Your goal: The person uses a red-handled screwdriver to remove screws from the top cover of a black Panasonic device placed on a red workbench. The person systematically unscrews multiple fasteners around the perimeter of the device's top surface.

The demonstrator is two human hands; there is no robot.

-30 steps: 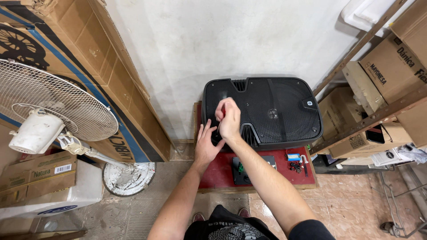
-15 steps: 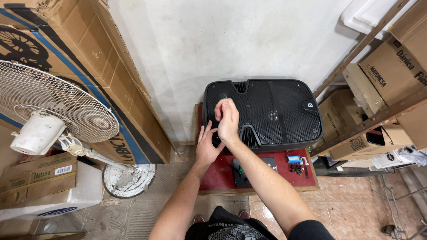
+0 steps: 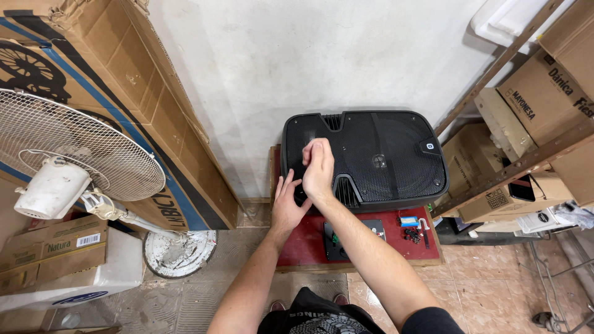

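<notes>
A black loudspeaker (image 3: pixel 383 158) with a mesh grille lies on its side on a red board (image 3: pixel 309 244) against the wall. My right hand (image 3: pixel 318 167) rests over the speaker's left part, fingers curled at the grille; whether it holds something small I cannot tell. My left hand (image 3: pixel 288 204) sits just below it at the speaker's lower left corner, fingers spread and touching the edge. A dark electronic panel (image 3: pixel 346 238) and small coloured parts (image 3: pixel 411 229) lie on the board in front of the speaker.
A white pedestal fan (image 3: pixel 74 161) with its round base (image 3: pixel 179 253) stands at the left, in front of a large leaning cardboard box (image 3: pixel 124 68). Metal shelves with cardboard boxes (image 3: pixel 532 117) fill the right side. Smaller boxes (image 3: pixel 55 247) lie lower left.
Both hands stay at the speaker's left end; the fingers have shifted only slightly.
</notes>
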